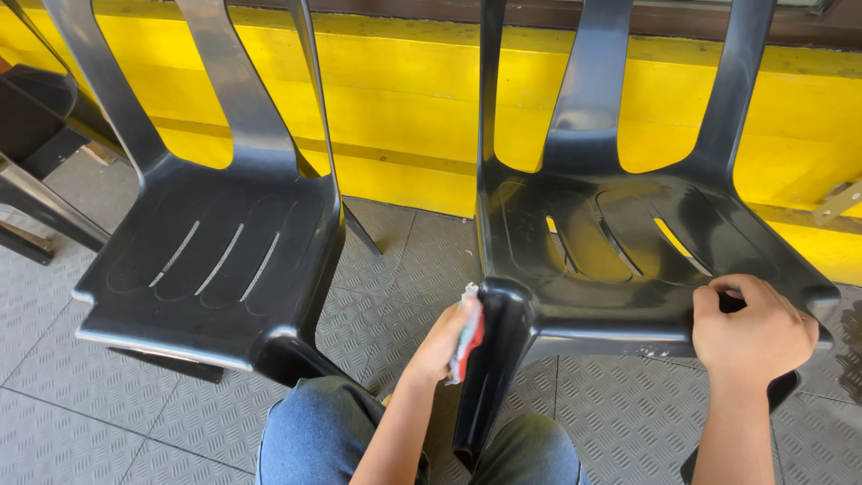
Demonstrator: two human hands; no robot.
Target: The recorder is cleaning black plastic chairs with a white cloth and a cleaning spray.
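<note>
A black plastic chair (620, 242) stands right in front of me, its seat shiny and slotted. My left hand (446, 341) holds a folded cloth (469, 337), white and red, pressed against the chair's front left leg just under the seat corner. My right hand (750, 332) grips the front edge of the seat near its right corner, fingers curled over the rim. My knees in blue jeans (314, 436) show at the bottom.
A second black plastic chair (215, 260) stands to the left, about a hand's width from the first. Part of a third chair (36, 135) shows at the far left. A yellow wall (404, 117) runs behind. The floor (81, 395) is grey textured tile.
</note>
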